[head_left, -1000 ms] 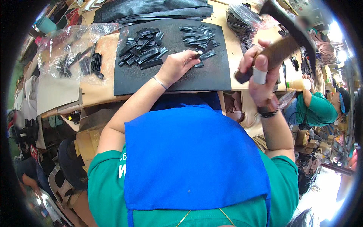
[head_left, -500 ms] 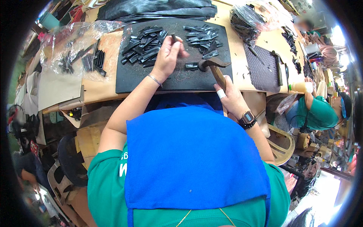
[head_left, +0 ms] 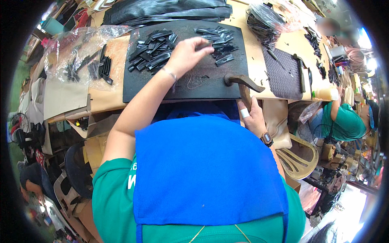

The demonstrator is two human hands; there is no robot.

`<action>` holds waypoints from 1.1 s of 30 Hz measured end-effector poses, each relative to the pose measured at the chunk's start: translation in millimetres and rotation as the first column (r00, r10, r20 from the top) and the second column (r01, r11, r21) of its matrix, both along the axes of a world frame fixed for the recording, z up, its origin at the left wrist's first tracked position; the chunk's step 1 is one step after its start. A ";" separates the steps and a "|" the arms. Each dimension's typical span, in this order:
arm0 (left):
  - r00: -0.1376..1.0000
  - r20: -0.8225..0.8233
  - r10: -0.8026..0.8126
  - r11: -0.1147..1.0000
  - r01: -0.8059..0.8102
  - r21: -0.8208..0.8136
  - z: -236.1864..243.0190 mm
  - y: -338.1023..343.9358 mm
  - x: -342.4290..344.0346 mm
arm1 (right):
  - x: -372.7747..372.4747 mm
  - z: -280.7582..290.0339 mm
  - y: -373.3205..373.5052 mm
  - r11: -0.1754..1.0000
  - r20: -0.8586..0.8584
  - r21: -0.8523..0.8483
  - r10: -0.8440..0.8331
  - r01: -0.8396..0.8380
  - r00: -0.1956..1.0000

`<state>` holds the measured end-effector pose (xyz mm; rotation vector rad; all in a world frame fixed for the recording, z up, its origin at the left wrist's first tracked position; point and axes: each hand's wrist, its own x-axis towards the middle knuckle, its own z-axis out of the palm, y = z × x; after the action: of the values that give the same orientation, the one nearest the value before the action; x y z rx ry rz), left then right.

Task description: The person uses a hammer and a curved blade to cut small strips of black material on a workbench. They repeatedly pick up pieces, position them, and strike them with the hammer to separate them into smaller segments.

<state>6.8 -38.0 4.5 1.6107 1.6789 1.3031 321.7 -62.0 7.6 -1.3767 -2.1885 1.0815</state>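
My left hand (head_left: 188,56) is over the dark work board (head_left: 162,91), beside the right-hand pile of black strips (head_left: 216,37). Its fingers are pinched round a short dark rod (head_left: 210,43), mostly hidden by the fingers. Another heap of folded black strips (head_left: 150,52) lies left of this hand. At the board's front right corner, my right hand (head_left: 254,117), with white tape round one finger, is closed on the wooden handle of a hammer (head_left: 244,94). The hammer's curved metal head rests over the board's right edge.
Black sheets (head_left: 166,12) lie stacked behind the board. Clear plastic with black pieces (head_left: 87,60) is on the left. To the right are a bag of black pieces (head_left: 263,22), a textured dark mat (head_left: 283,77) and a second hammer (head_left: 300,73). A co-worker (head_left: 344,121) sits far right.
My left hand has moved right toward the right-hand pile. The hammer and my right hand have shifted right and nearer me. The single black strip no longer shows at the board's middle.
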 end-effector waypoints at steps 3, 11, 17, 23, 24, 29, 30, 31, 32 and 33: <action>0.987 -0.056 0.150 0.987 -0.146 0.069 13.6 14.0 -9.5 | -0.3 -5.5 0.4 1.000 -0.026 0.019 0.010 -0.009 1.000; 0.866 -0.495 0.074 0.954 -0.206 -0.217 29.5 -93.7 -59.3 | -16.4 12.2 4.8 0.987 0.112 0.149 0.044 -0.061 0.993; 0.835 -0.539 0.111 0.937 -0.269 -0.223 21.2 -113.6 -55.7 | -65.4 28.5 4.9 0.891 0.276 0.270 0.293 -0.366 0.916; 0.855 -0.511 0.088 0.961 -0.207 -0.181 20.6 -107.0 -57.1 | -93.6 36.7 -1.5 0.718 -0.045 -0.216 0.670 -0.662 0.741; 0.894 -0.444 0.068 0.971 -0.161 -0.176 18.7 -103.2 -54.5 | -88.2 31.0 -1.8 0.726 -0.082 -0.186 0.661 -0.663 0.746; 0.974 -0.155 -0.165 0.975 0.137 -0.177 9.2 -63.0 -19.1 | -43.6 42.1 6.0 0.908 -0.119 -0.136 0.382 -0.396 0.917; 0.957 -0.225 -0.186 0.969 0.140 -0.204 10.0 -53.9 -8.1 | -32.2 41.8 7.9 0.932 -0.091 -0.148 0.320 -0.331 0.943; 0.933 -0.293 -0.207 0.963 0.141 -0.231 10.6 -46.7 -0.5 | -22.1 42.0 10.5 0.952 -0.061 -0.158 0.256 -0.263 0.965; 0.892 -0.410 -0.190 0.979 0.139 -0.151 3.5 -38.8 3.9 | -13.2 44.1 11.5 0.967 -0.008 -0.135 0.218 -0.217 0.976; 0.904 -0.399 -0.153 0.987 0.123 -0.099 -1.7 -34.4 3.7 | -8.9 43.8 12.7 0.974 0.053 -0.131 0.196 -0.187 0.979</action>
<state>10.5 -72.4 2.8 2.0190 1.7769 0.8667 312.8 -49.3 51.4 -1.2883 -2.3773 1.2785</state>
